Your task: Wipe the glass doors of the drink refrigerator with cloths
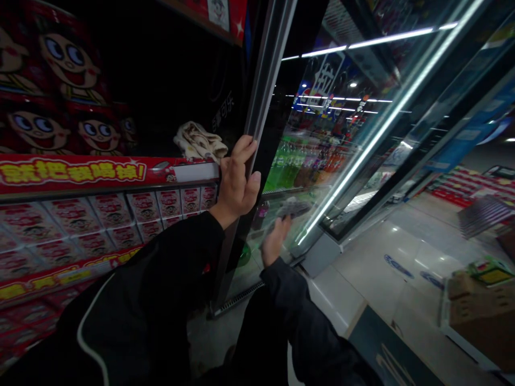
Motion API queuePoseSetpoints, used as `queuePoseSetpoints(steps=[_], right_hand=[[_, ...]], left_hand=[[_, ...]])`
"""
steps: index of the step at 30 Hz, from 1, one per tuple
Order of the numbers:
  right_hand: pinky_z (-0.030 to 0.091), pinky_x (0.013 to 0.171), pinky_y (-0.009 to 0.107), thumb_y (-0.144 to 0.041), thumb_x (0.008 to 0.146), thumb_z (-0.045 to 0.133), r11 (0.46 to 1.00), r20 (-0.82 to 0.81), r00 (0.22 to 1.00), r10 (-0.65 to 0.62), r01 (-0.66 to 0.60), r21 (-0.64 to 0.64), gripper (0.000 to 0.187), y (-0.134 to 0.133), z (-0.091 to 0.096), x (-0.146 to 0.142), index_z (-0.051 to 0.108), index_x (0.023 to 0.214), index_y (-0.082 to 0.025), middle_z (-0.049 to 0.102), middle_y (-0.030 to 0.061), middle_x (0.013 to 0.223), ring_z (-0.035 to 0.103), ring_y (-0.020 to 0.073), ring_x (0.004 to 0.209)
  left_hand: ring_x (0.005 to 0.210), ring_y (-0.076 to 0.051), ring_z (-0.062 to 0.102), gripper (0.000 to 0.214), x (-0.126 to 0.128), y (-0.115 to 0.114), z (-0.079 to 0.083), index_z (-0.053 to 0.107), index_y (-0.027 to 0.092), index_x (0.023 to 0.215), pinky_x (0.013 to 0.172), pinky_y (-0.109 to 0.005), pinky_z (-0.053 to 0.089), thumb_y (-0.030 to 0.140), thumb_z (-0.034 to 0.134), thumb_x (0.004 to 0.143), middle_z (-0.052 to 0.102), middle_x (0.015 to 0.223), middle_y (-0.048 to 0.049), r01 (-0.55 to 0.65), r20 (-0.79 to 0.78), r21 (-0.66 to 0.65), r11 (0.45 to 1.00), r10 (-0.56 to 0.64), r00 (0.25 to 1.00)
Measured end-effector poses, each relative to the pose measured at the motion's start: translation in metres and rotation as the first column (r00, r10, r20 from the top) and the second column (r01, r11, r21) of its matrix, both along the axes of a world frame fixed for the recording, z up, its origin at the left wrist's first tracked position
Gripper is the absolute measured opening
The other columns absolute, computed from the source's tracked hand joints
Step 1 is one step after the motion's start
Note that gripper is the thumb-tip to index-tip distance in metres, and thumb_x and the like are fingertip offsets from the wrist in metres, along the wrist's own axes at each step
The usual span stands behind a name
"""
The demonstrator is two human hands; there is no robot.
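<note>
My left hand (pixel 238 179) rests against the metal edge (pixel 263 91) of a dark drinks cooler, fingers stretched upward and the thumb apart. To its right, my right hand (pixel 274 239) is up at the cooler's glass (pixel 314 161), smeared by motion. A blurred grey cloth (pixel 296 207) shows at its fingertips, seemingly gripped there; the exact hold is unclear. Green and orange bottles (pixel 292 161) appear through or reflected in the glass. Just left of my left hand, a crumpled whitish cloth (pixel 199 140) with brown marks lies on a shelf.
Shelves on the left carry red cartoon-face packages (pixel 70 64) and rows of small cartons (pixel 110 212) behind a red label strip (pixel 72 174). A bright light strip (pixel 386 128) slants across the glass. Cardboard boxes (pixel 483 316) and a dark board (pixel 386 343) stand on the pale floor at right.
</note>
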State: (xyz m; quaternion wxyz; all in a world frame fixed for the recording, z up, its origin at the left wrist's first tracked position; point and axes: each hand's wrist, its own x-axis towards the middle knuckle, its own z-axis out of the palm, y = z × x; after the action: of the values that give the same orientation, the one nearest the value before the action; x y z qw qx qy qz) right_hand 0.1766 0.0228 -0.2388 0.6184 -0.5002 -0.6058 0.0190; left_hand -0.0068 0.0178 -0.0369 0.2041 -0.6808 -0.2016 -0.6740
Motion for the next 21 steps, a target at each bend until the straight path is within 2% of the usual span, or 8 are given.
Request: queuePoseSetpoints(steps=[2,4,6,8,11,14,17,21], right_hand=[[0.032,0.134,0.075,-0.054,0.114,0.023,0.999,-0.043,0.998,-0.035,0.034,-0.029,0.070,-0.031,-0.039,-0.054,0.038,0.170,-0.013,0.043,0.0279,0.175,0.026,0.0394,0.174],[0.031,0.131,0.082,-0.051,0.113,0.031,0.999,-0.035,0.999,-0.023,0.022,-0.046,0.064,-0.055,-0.067,-0.090,0.050,0.161,-0.013,0.042,0.0301,0.176,0.024,0.0435,0.174],[0.030,0.130,0.086,-0.045,0.111,0.037,0.999,0.006,1.000,0.017,-0.016,-0.052,0.054,-0.067,-0.081,-0.100,0.061,0.151,-0.018,0.044,0.0269,0.175,0.024,0.0449,0.173],[0.028,0.131,0.085,-0.039,0.107,0.045,0.997,0.067,0.995,0.068,-0.065,-0.051,0.044,-0.064,-0.083,-0.084,0.070,0.140,-0.024,0.051,0.0209,0.172,0.029,0.0438,0.172],[0.031,0.134,0.078,-0.032,0.098,0.058,0.992,0.144,0.982,0.119,-0.111,-0.062,0.033,-0.044,-0.071,-0.033,0.077,0.124,-0.030,0.062,0.0145,0.163,0.038,0.0406,0.168],[0.034,0.134,0.073,-0.031,0.101,0.058,0.994,0.127,0.989,0.077,-0.067,-0.081,0.031,-0.016,-0.047,0.026,0.077,0.126,-0.028,0.063,0.0146,0.162,0.044,0.0384,0.164],[0.042,0.130,0.070,-0.042,0.107,0.064,0.994,0.003,0.999,-0.047,0.047,-0.100,0.036,0.014,-0.013,0.084,0.071,0.137,-0.023,0.063,0.0150,0.159,0.055,0.0366,0.154],[0.060,0.114,0.054,-0.048,0.108,0.069,0.980,-0.182,0.971,-0.154,0.126,-0.155,0.045,0.040,0.039,0.150,0.066,0.145,-0.022,0.066,0.0118,0.152,0.068,0.0279,0.133]], left_hand=[[0.164,-0.037,0.050,0.070,0.000,0.001,-0.001,0.030,0.029,0.171,0.133,-0.060,0.040,0.070,0.022,0.114,0.050,0.172,-0.0158,-0.001,-0.001,-0.022,1.000,0.001,1.000],[0.165,-0.037,0.049,0.071,-0.001,0.002,-0.002,0.029,0.031,0.171,0.135,-0.060,0.038,0.071,0.022,0.114,0.050,0.172,-0.0148,0.003,-0.001,-0.038,0.999,-0.003,1.000],[0.165,-0.036,0.049,0.068,-0.002,0.004,-0.003,0.029,0.033,0.172,0.135,-0.059,0.037,0.069,0.023,0.114,0.050,0.173,-0.0135,0.010,-0.002,-0.037,0.999,-0.010,1.000],[0.164,-0.035,0.049,0.065,-0.002,0.005,-0.003,0.028,0.035,0.171,0.135,-0.058,0.037,0.067,0.024,0.114,0.050,0.173,-0.0127,0.015,-0.002,-0.023,1.000,-0.015,1.000],[0.163,-0.034,0.051,0.062,-0.002,0.006,-0.002,0.029,0.035,0.170,0.135,-0.056,0.037,0.063,0.026,0.114,0.049,0.174,-0.0123,0.019,0.008,-0.001,1.000,-0.019,1.000],[0.164,-0.034,0.050,0.063,-0.001,0.006,-0.002,0.029,0.034,0.170,0.136,-0.055,0.035,0.063,0.026,0.114,0.048,0.175,-0.0128,0.024,-0.002,-0.009,1.000,-0.024,1.000],[0.165,-0.032,0.049,0.064,-0.002,0.005,-0.002,0.028,0.032,0.171,0.137,-0.053,0.036,0.062,0.025,0.115,0.049,0.174,-0.0144,0.001,-0.010,-0.021,1.000,-0.001,1.000],[0.166,-0.030,0.048,0.063,-0.002,0.003,-0.003,0.027,0.032,0.172,0.136,-0.053,0.036,0.059,0.026,0.115,0.050,0.175,-0.0142,-0.002,-0.015,-0.025,1.000,0.001,1.000]])
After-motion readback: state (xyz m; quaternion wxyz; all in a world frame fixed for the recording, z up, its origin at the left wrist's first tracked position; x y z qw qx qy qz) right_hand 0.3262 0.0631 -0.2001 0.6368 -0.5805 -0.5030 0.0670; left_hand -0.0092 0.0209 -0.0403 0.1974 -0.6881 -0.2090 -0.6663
